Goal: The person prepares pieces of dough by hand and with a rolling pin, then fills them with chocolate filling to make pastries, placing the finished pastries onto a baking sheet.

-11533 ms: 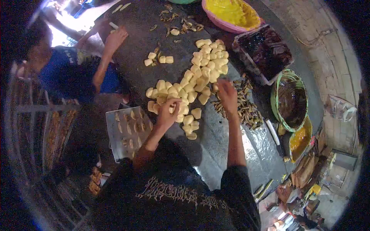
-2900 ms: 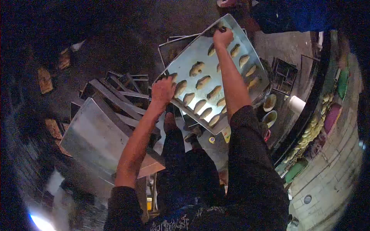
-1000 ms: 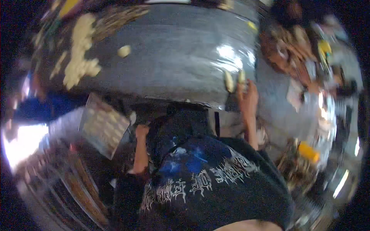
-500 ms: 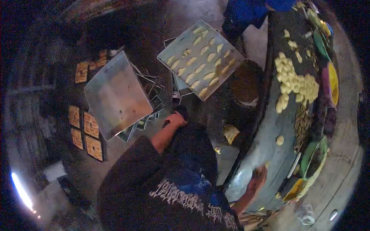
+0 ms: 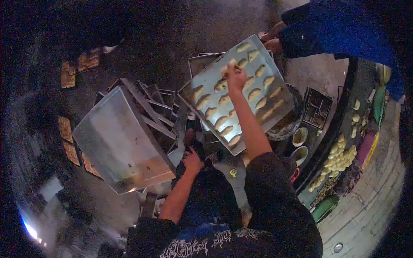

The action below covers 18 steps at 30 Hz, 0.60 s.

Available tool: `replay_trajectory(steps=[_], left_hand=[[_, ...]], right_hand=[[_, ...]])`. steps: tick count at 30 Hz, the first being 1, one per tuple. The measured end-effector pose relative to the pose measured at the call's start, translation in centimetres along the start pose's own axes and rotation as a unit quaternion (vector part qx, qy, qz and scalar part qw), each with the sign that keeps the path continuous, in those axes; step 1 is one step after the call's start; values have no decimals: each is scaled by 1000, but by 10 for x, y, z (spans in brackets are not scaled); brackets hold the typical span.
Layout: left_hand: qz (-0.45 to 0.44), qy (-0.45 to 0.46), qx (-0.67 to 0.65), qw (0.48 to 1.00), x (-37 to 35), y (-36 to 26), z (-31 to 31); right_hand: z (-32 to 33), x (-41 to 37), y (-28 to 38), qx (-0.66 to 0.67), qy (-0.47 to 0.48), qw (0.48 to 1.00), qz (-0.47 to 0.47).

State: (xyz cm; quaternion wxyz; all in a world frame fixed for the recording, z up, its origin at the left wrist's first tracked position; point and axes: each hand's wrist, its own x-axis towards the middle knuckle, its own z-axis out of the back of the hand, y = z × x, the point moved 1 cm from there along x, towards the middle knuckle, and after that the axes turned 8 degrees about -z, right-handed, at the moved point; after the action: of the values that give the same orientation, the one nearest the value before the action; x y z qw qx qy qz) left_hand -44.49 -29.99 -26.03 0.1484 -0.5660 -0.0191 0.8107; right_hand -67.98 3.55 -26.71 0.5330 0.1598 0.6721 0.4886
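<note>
My right hand [image 5: 235,79] reaches over the far part of a metal baking tray [image 5: 277,120]. Its fingers are pinched on a pale dough piece [image 5: 225,71], partly hidden behind the fingertips. Rows of folded, elongated dough pieces [image 5: 223,99] cover this tray, which is tilted in view. My left hand [image 5: 192,160] rests on my dark-trousered knee, fingers apart and lightly bent, with nothing visible in it. To its left is a bare metal tray [image 5: 116,137] with a few dark specks, on top of a loose stack of trays.
Round dough pieces [image 5: 337,161] lie on a dark worktop [image 5: 316,172] at the right. A co-worker in blue [image 5: 335,30] is at the upper right. Under the dough tray's right side stands a round container [image 5: 294,124]. Browned flat squares [image 5: 65,129] lie on the left.
My right hand has moved from the worktop to the dough tray. My view has turned toward the trays, and the co-worker shows more at the upper right. My left hand stays by the knee.
</note>
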Motion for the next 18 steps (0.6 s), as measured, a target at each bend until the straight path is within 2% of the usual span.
replay_trajectory(steps=[2, 3, 5, 8, 9, 12, 14, 15, 18], left_hand=[[-1, -4, -5, 1000, 16, 1, -13], [-4, -6, -19, 1000, 19, 2, -16], [-12, -10, -59, 998, 22, 5, -23], [3, 10, -63, 998, 11, -8, 0], [12, 21, -47, 999, 6, -11, 10], [-15, -33, -6, 999, 9, -7, -9], [-6, -11, 12, 1000, 1, -10, -7], [-2, -3, 24, 1000, -2, -13, 0], [-3, 2, 51, 999, -3, -10, -3]], right_hand=[[-34, 45, -39, -39, -83, 995, 44], [-45, 61, -53, -117, -147, 979, 83], [-59, 80, -73, -269, -262, 913, 163], [-61, 77, -84, -265, -288, 911, 126], [-61, 67, -78, -268, -270, 918, 111], [-61, 39, -53, -272, -225, 932, 78], [-56, 31, -45, -277, -207, 936, 62], [-49, 60, -86, -322, -232, 911, 115], [-37, 66, -67, -261, -176, 940, 129]])
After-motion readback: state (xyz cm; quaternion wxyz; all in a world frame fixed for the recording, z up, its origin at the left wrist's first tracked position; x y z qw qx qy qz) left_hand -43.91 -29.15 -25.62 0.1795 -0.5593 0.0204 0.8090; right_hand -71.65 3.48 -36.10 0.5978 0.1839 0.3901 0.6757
